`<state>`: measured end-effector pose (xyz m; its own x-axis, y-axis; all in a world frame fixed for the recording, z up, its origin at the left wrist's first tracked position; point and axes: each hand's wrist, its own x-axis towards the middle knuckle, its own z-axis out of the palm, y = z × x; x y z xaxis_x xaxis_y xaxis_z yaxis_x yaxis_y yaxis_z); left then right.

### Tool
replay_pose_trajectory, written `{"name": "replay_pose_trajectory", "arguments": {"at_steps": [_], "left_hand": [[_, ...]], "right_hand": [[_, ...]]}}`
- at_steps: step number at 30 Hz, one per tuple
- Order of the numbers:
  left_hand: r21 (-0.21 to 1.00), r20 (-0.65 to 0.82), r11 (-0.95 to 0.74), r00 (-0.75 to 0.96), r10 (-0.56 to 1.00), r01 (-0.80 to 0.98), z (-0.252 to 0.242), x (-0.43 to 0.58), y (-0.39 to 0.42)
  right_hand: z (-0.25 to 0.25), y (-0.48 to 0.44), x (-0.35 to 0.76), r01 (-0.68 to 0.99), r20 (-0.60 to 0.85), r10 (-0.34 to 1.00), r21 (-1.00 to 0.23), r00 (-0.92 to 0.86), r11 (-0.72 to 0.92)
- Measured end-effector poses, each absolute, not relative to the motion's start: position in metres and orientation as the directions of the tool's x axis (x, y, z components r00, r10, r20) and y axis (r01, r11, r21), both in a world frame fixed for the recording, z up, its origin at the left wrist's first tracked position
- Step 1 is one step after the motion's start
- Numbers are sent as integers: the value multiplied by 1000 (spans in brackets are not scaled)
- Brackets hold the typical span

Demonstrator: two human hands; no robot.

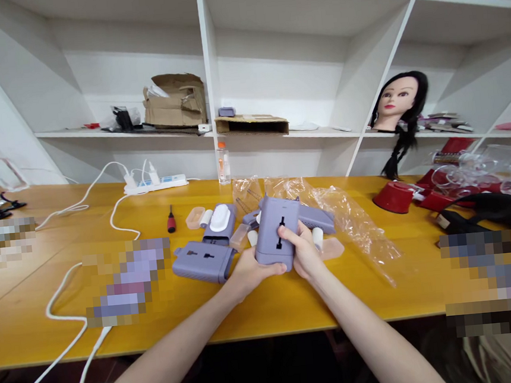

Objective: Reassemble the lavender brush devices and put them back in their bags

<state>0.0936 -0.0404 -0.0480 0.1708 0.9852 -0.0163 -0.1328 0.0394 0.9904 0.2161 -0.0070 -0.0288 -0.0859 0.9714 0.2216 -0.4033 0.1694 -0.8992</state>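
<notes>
Both hands hold a lavender plastic case (273,233) upright over the table; it has a black slot on its face. My left hand (251,273) grips its lower left edge, with the thumb across the bottom. On the right side my right hand (304,250) wraps round it, its thumb on the black slot. Left of the hands lies a similar lavender case (202,260) with two dark slots. Behind that, another lavender case bears a white oval piece (220,218). More lavender parts (321,218) lie partly hidden behind the held case.
Clear plastic bags (357,224) lie behind and to the right. A red-handled screwdriver (171,220) and a white power strip (160,184) are on the left. A clear bottle (223,164) stands at the back; a red base (392,196) is at right. White cables cross the left side.
</notes>
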Motion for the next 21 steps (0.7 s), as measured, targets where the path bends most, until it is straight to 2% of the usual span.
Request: {"name": "replay_pose_trajectory", "arguments": {"at_steps": [5,11,21], "left_hand": [[981,-4,34,158,987,-189,-49,92,-41],[980,-17,58,212,977,-189,-54,93,-44],[939,12,66,225,974,-339,-48,93,-44]], "right_hand": [[-29,-4,220,-420,214,969,-896,-126,143],[-27,-1,227,-448,157,939,-894,-306,4],[-21,-16,219,-558,286,950,-812,-127,170]]}}
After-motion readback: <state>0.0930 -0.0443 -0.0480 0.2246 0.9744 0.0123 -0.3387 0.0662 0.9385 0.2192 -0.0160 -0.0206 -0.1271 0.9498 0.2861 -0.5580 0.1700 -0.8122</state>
